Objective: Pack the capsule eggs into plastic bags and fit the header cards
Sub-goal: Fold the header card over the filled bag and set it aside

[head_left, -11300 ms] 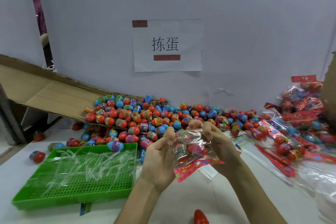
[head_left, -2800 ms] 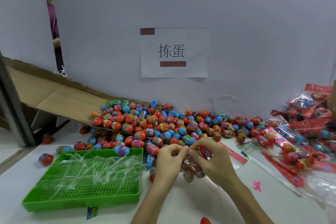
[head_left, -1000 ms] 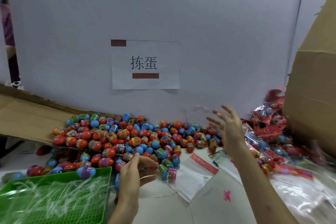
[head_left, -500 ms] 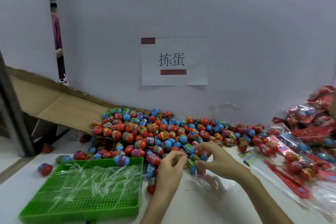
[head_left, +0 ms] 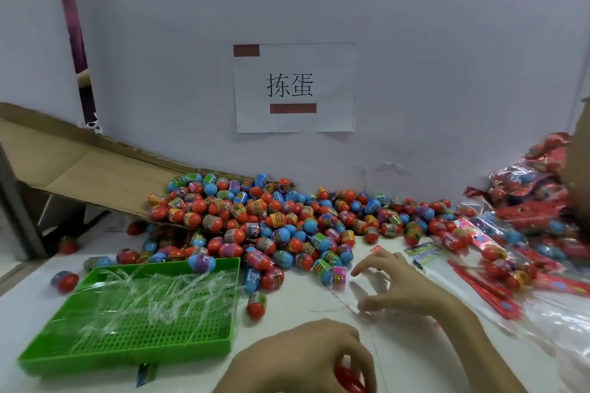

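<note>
A big pile of red and blue capsule eggs [head_left: 287, 226] lies along the back wall. At the near edge, my left hand [head_left: 303, 357] curls its fingers round a red capsule egg [head_left: 349, 376], partly hidden under the hand. My right hand [head_left: 396, 289] hovers with fingers spread and arched over a flat clear plastic bag [head_left: 344, 303] on the white table; fingertips and thumb touch the bag and stay apart. Red header cards [head_left: 485, 284] lie to the right of that hand.
A green perforated tray [head_left: 204, 341] holding clear strips sits at the left. A cardboard ramp [head_left: 79, 166] slopes down into the pile. Packed bags of eggs [head_left: 530, 226] are heaped at the right. Loose eggs [head_left: 255, 305] lie beside the tray.
Both hands have left the pile's front edge. My left hand has dropped to the near edge onto the red egg. My right hand has shifted right onto the clear bag.
</note>
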Available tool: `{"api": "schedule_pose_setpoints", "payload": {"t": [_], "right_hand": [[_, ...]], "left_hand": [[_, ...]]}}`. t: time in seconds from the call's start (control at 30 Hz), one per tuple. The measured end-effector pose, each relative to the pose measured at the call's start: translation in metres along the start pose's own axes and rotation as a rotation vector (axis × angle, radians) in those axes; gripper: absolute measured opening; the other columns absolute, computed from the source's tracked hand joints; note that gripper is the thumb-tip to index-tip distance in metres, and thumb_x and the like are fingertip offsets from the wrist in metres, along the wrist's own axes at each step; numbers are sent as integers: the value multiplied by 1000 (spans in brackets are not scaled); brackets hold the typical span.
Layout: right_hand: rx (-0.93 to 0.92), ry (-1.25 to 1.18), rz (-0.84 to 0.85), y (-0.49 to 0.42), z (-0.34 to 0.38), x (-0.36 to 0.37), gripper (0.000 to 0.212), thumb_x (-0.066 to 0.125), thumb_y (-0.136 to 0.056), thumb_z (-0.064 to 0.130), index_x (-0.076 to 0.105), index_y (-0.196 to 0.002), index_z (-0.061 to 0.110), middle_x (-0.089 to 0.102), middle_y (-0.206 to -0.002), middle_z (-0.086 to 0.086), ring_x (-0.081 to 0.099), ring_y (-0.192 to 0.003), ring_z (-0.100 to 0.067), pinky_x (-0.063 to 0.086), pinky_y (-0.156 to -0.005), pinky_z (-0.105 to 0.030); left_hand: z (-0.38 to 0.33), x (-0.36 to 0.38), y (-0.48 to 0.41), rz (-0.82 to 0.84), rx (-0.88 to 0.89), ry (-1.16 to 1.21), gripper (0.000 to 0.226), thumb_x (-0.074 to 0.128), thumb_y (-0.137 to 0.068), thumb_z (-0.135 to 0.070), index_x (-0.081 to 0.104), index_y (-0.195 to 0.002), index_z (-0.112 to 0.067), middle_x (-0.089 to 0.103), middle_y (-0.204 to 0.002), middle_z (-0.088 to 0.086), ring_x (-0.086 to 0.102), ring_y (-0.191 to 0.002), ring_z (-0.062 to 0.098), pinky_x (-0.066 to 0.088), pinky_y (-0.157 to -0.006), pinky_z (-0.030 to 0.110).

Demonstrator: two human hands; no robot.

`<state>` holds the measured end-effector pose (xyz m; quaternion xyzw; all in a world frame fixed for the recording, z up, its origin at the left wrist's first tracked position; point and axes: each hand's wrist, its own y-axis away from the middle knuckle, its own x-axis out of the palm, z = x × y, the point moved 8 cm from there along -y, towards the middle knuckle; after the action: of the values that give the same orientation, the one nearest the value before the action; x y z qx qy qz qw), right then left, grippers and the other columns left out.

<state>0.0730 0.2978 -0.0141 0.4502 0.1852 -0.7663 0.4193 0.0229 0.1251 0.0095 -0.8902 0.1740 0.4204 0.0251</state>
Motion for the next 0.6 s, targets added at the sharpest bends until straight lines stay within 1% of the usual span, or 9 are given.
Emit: {"api": "schedule_pose_setpoints", "payload": {"t": [0.07, 0.13, 0.2, 0.27, 0.3, 0.4, 0.47, 0.53, 0.6], "right_hand": [[13, 16, 17, 1, 0, 0, 45, 83, -79, 50, 61, -119, 45, 40, -137, 16, 35, -131, -10, 35, -115, -37], [11, 23, 16, 3, 2, 0, 43, 82, -81, 48, 63, -119, 44, 41, -135, 16, 36, -130, -9, 36, -114, -37], [2, 29, 1, 4, 4, -2, 40, 81, -82, 48, 64, -118, 44, 42, -133, 16, 37, -127, -9, 36, -112, -36], [-5, 27, -15, 5, 5, -3, 36, 79, -84, 47, 65, -116, 43, 44, -131, 16, 38, -126, -9, 37, -110, -35], [-8, 21, -19, 5, 5, -3, 33, 78, -85, 47, 66, -115, 42, 45, -130, 16, 39, -125, -9, 37, -110, -34], [-14, -34, -69, 4, 3, -4, 17, 77, -88, 40, 70, -103, 40, 51, -122, 16, 47, -119, -5, 41, -106, -29], [-7, -106, -156, 4, -1, -10, 7, 77, -89, 33, 73, -91, 39, 60, -113, 16, 56, -110, -2, 47, -97, -25], [7, -156, -235, 4, -5, -15, 11, 75, -90, 28, 74, -86, 38, 68, -104, 19, 60, -100, 1, 49, -86, -23], [8, -214, -309, 4, -7, -21, 13, 74, -91, 28, 75, -83, 37, 72, -93, 21, 63, -91, 4, 49, -80, -24]], "left_hand": [[12, -7, 3, -81, -72, 1, 21, 76, -90, -43, 73, -110, -37, 62, -98, -21, 56, -100, 3, 42, -86, 18], [27, -18, 2, -179, -159, -74, 26, 79, -86, -46, 72, -110, -39, 60, -96, -25, 54, -98, 0, 40, -84, 16], [39, -36, 0, -327, -207, -222, 30, 79, -87, -45, 71, -114, -39, 63, -104, -24, 55, -101, 0, 42, -90, 19], [49, -58, -3, -488, -245, -329, 34, 78, -88, -45, 69, -119, -37, 68, -115, -16, 58, -108, 5, 46, -99, 26], [54, -67, -5, -556, -264, -361, 33, 77, -88, -45, 69, -119, -35, 69, -115, -14, 58, -109, 8, 48, -101, 30], [66, -84, -11, -716, -299, -388, 28, 75, -91, -37, 68, -117, -29, 66, -114, -10, 56, -109, 12, 49, -96, 30], [71, -89, -14, -800, -300, -357, 23, 74, -93, -28, 68, -115, -24, 64, -113, -8, 58, -105, 14, 50, -91, 28], [74, -90, -15, -855, -299, -337, 20, 73, -93, -27, 68, -111, -23, 64, -111, -7, 58, -101, 13, 51, -88, 28], [75, -88, -17, -871, -303, -345, 20, 74, -93, -31, 68, -110, -24, 63, -109, -8, 56, -100, 11, 47, -84, 24]]}}
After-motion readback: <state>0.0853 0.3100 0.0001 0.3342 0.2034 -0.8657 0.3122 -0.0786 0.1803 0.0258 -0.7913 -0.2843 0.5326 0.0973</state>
